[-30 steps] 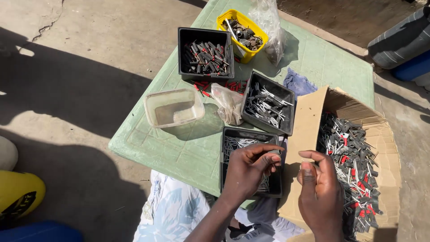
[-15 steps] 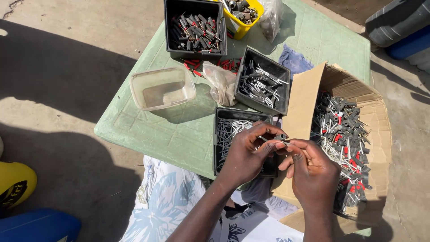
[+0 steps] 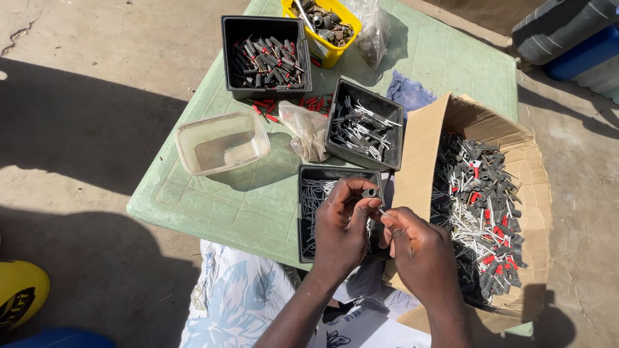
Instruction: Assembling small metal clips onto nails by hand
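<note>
My left hand [image 3: 343, 227] pinches a small dark sleeve [image 3: 370, 193] between thumb and fingers, above a black tray [image 3: 308, 193] of thin metal pins at the table's near edge. My right hand [image 3: 419, 248] holds a thin metal pin [image 3: 382, 210] whose tip points at the left fingers. The two hands almost touch. To the right, an open cardboard box [image 3: 425, 138] holds a heap of grey and red plugs with nails.
On the green plastic table [image 3: 245, 206] stand a clear empty tub [image 3: 221, 141], a crumpled plastic bag [image 3: 307, 131], a black tray of pins [image 3: 365, 125], a black tray of dark sleeves [image 3: 264, 55] and a yellow tub [image 3: 325, 22]. Dark barrels [image 3: 567, 32] lie at top right.
The hands came together over the near tray: the right hand rose from the box edge to meet the left. The camera view shifted slightly.
</note>
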